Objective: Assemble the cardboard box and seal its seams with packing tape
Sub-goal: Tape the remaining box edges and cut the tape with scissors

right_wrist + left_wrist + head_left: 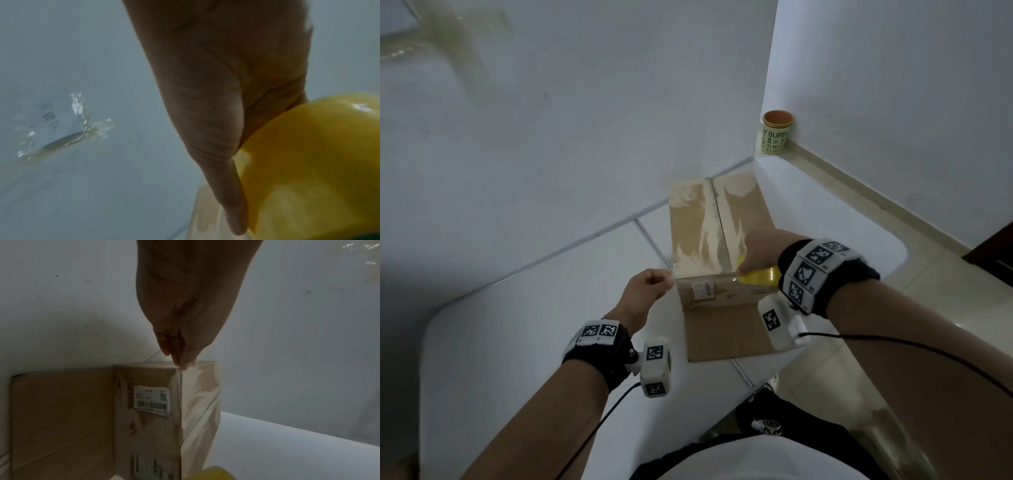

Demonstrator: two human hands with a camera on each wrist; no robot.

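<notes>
Head view: at frame centre on the white table (pixel 524 325), the cardboard box (pixel 709 226) stands formed, its top flaps closed. We pinch the tape end (pixel 179 372) at the near left corner with our left hand (pixel 650 286); our right hand (pixel 760 251) grips the yellow tape roll (pixel 758 275). We judge sealing barely begun; the lower flap (pixel 726 334) lies open.
</notes>
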